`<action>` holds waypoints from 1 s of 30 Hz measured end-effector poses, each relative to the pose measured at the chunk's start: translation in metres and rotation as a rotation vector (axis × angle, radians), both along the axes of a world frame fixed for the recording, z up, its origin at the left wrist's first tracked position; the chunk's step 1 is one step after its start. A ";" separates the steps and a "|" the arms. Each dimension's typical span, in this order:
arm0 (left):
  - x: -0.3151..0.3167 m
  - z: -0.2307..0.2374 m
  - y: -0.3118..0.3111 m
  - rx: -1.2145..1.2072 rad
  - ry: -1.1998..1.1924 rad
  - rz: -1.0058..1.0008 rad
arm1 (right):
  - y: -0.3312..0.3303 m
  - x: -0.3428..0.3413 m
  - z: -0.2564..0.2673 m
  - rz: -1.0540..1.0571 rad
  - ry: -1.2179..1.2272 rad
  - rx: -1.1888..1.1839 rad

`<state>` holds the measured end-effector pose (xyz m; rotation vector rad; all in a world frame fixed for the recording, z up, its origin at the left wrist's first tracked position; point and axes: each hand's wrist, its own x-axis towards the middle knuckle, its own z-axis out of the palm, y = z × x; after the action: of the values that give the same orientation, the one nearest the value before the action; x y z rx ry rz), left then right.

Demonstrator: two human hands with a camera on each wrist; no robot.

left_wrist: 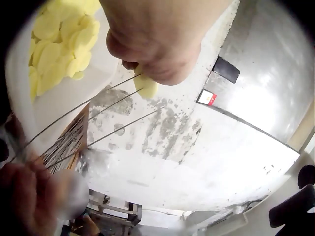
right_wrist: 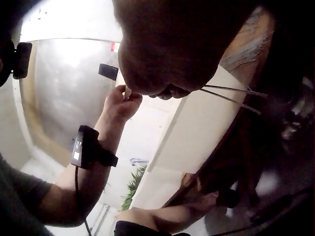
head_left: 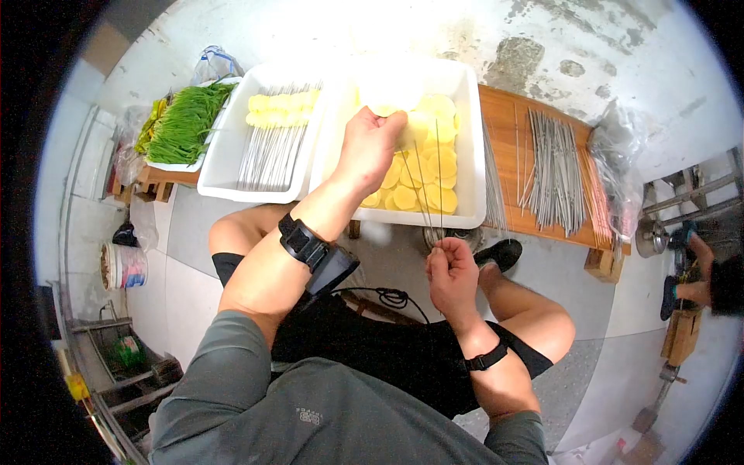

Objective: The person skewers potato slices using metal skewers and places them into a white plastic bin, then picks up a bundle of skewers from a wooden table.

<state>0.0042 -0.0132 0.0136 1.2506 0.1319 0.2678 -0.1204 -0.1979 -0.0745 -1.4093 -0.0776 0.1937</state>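
Note:
My left hand reaches over a white tub and pinches a thin, round yellow slice, which looks like potato. Lower and to the right, my right hand grips several thin metal skewers by their lower ends. Their long shafts fan upward toward the slice. In the left wrist view, two skewer tips meet the slice while another runs past it, its tip free. More loose yellow slices fill the tub below. In the right wrist view the back of my right hand hides most of its grip.
Left of the slice tub, another white tub holds skewers threaded with slices. Green stalks fill a tray farther left. On the wooden board at right lie many bare skewers, beside a clear plastic bag. Another person's legs show far right.

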 end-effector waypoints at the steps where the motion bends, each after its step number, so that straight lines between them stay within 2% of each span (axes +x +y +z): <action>1: 0.000 0.001 0.000 0.000 0.001 0.000 | -0.001 0.000 0.000 0.000 0.001 0.000; 4: 0.001 0.002 0.002 -0.002 -0.019 -0.015 | -0.002 0.000 0.002 -0.009 -0.030 -0.061; 6: 0.002 0.000 0.007 0.066 0.000 -0.098 | -0.003 0.000 0.006 0.005 -0.017 -0.058; 13: 0.001 0.000 0.006 0.041 0.024 -0.090 | -0.003 0.001 0.003 0.010 -0.011 -0.045; 16: -0.004 -0.002 0.004 0.109 0.095 -0.120 | -0.002 0.002 0.004 -0.001 -0.030 -0.035; 28: -0.008 -0.003 -0.009 0.047 -0.018 -0.185 | -0.007 0.004 0.003 -0.033 0.020 0.004; 30: -0.006 -0.003 -0.012 0.043 -0.077 -0.120 | -0.007 0.004 0.005 -0.026 0.066 0.013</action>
<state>-0.0020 -0.0255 0.0104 1.2841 -0.0151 0.2153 -0.1160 -0.2051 -0.0697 -1.3895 -0.0059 0.2183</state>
